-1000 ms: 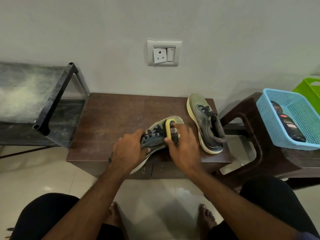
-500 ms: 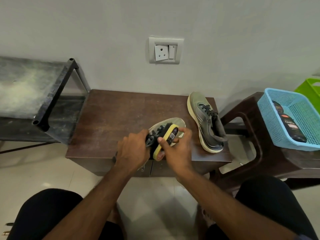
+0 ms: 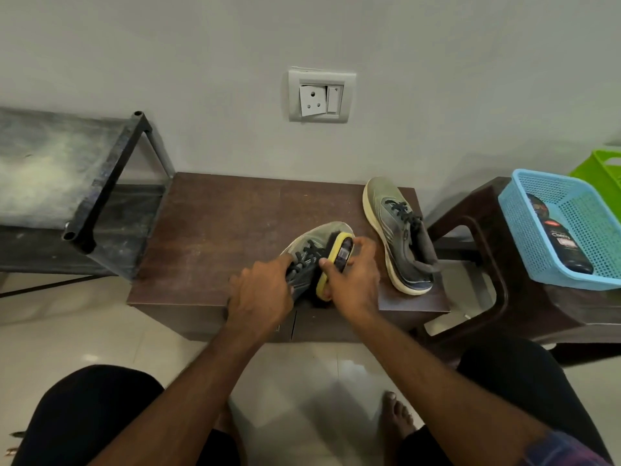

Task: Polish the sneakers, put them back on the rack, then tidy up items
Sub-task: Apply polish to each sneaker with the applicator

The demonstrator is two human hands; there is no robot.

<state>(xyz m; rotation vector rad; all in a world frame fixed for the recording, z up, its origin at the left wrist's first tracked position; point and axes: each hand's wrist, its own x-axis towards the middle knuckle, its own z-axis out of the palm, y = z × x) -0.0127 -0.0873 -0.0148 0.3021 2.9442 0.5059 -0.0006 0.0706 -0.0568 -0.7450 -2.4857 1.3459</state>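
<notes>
The person sits facing the low brown table [image 3: 215, 223], and the right hand [image 3: 353, 280] grips a yellow-edged brush [image 3: 336, 260] with fingers and thumb curled round it, bristles set against the side of the near sneaker [image 3: 314, 243]. A second ago the brush stood more upright over the laces; now it lies flatter along the shoe's flank and has slid toward the toe, so the stroke is working its way along the upper. The left hand [image 3: 260, 290] holds the sneaker's heel end, fingers curled over it, and steadies it near the table's front edge, much as before. The other sneaker [image 3: 396, 237] lies apart to the right on the same table, toe toward the wall, and has not shifted. A dark bottle [image 3: 557, 240] rests in the blue basket [image 3: 524, 230] on the brown stool [image 3: 484, 250] to the right, with a green basket [image 3: 601, 169] behind it. The dark metal rack [image 3: 100, 193] stands to the left of the table. By my reckoning the polishing of the first shoe is underway, the second is yet to be brushed, and racking and tidying remain.
</notes>
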